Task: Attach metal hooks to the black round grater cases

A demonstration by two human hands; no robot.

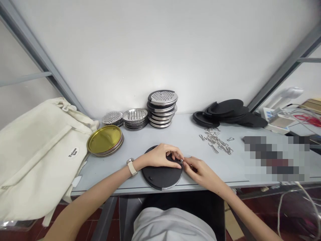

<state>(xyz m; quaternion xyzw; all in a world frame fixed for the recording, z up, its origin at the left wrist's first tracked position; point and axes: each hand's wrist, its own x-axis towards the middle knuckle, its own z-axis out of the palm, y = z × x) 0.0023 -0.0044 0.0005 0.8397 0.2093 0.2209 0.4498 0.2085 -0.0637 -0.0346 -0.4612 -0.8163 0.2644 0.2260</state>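
Metal clips beside black discs

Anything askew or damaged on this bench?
No visible damage. The tall disc stack sits crooked, its layers not lined up; the black discs lie in an untidy heap, with metal clips scattered loose in front.

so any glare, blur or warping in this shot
Head view: soft, fairly even light on the white wall; a mild sheen on the gold-coloured round lid; grey posts slanting steeply near both sides, probably wide-angle stretch; a pixelated patch hiding part of the tabletop on the right; detail between the fingertips too small to read.
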